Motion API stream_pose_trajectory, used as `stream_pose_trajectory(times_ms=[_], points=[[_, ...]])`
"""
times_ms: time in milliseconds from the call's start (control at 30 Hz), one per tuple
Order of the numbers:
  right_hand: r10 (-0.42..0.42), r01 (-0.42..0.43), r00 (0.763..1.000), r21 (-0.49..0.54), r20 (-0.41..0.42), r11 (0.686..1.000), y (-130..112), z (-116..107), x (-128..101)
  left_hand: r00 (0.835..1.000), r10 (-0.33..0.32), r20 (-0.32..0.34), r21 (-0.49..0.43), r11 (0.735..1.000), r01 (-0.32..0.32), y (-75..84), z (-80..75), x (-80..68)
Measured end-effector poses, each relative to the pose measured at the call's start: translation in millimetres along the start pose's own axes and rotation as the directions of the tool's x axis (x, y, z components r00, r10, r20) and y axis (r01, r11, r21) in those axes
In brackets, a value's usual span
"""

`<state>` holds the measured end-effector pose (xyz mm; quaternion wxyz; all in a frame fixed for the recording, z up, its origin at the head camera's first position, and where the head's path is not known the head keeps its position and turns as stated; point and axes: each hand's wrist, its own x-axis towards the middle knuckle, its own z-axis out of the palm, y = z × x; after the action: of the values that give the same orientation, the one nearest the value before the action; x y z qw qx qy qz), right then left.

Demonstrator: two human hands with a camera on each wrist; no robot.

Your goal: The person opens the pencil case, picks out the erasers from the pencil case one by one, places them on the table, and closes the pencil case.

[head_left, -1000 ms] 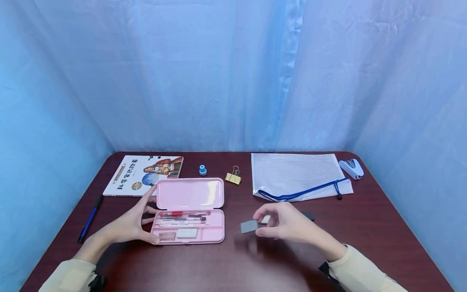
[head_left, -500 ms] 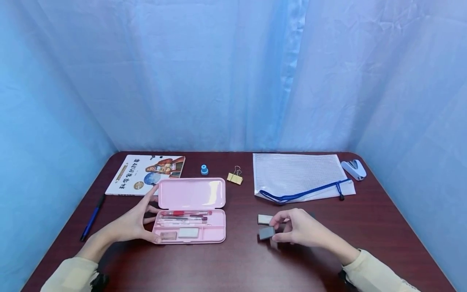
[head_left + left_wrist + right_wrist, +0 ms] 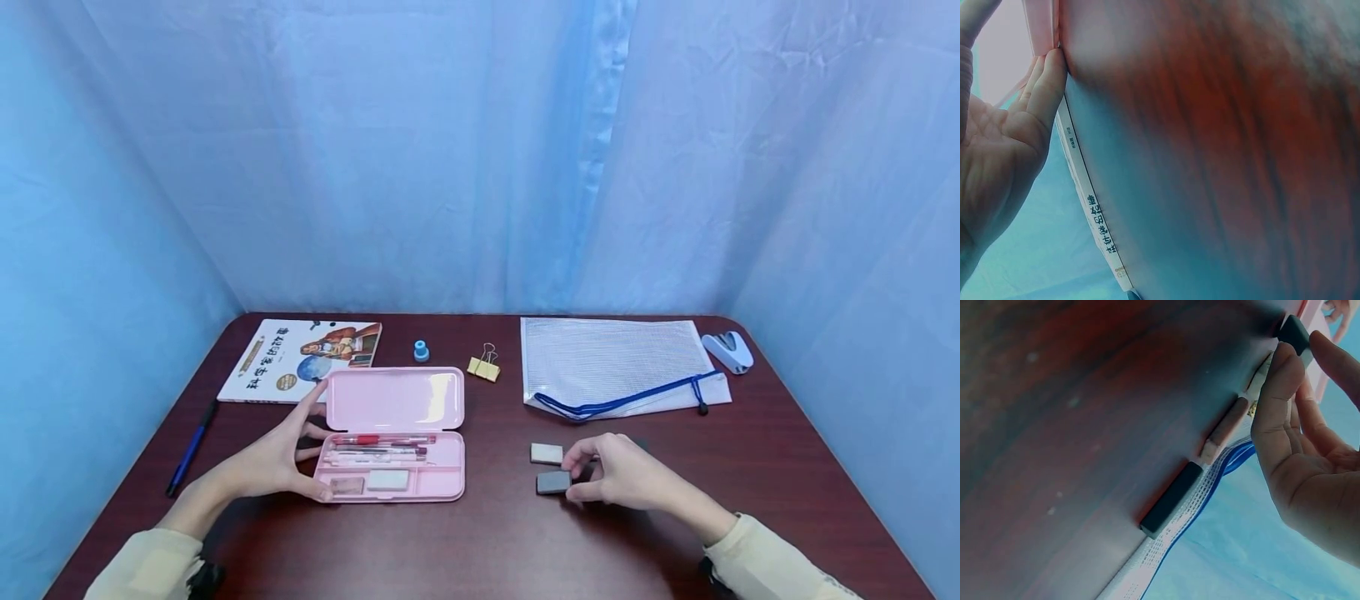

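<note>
- Dark red-brown tabletop [image 3: 495, 542] fills the view, with blue cloth hung behind and to both sides.
- Nearest, at about five o'clock, the right hand [image 3: 626, 481] rests low on the tabletop, its grip pinched on a dark grey eraser [image 3: 553, 482]; the right wrist view shows fingertips [image 3: 1285, 359] on the block's end.
- That eraser lies flat on the wood, just beside a paler eraser [image 3: 546, 453] at its twelve o'clock. A black block [image 3: 1171, 497] lies further along in the wrist view.
- Judged by look, the eraser is light, firm and slightly rubbery, neither slippery nor fragile; pinching its two short ends or long sides should hold it well.
- At about seven o'clock the left hand [image 3: 279, 454] steadies the open pink pencil case [image 3: 390, 433], thumb at the front corner, fingers spread against the lid's left edge.
- Pens and two erasers lie inside the case.
- A blue pen [image 3: 191, 447] lies at nine o'clock.
- Further off: a book [image 3: 300, 360] at eleven, a small blue cap [image 3: 422, 352] and a yellow binder clip [image 3: 483, 365] at twelve, a mesh zip pouch [image 3: 618, 362] at one, a white stapler [image 3: 727, 350] at two.
</note>
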<state>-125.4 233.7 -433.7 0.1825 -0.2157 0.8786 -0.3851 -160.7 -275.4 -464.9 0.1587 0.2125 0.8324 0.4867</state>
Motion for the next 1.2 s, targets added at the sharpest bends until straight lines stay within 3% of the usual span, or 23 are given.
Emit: stream_pose_trajectory(times_ms=[400, 800, 1200], points=[[0.001, -0.001, 1.000, -0.010, 0.025, 1.000, 13.5, 3.0, 0.4, 1.000, 0.006, -0.002, -0.014, 1.000, -0.006, -0.9, 0.3, -1.3], [-0.048, 0.048, 0.999, -0.013, -0.009, 0.999, 17.0, 4.1, -0.4, 1.000, 0.000, -0.006, 0.018, 1.000, 0.001, -0.2, 0.5, -0.1], [-0.052, 0.052, 0.998, -0.016, -0.017, 0.999, 7.9, -3.8, 0.4, 1.000, 0.000, -0.009, 0.016, 1.000, 0.000, -1.0, 0.2, -0.2]])
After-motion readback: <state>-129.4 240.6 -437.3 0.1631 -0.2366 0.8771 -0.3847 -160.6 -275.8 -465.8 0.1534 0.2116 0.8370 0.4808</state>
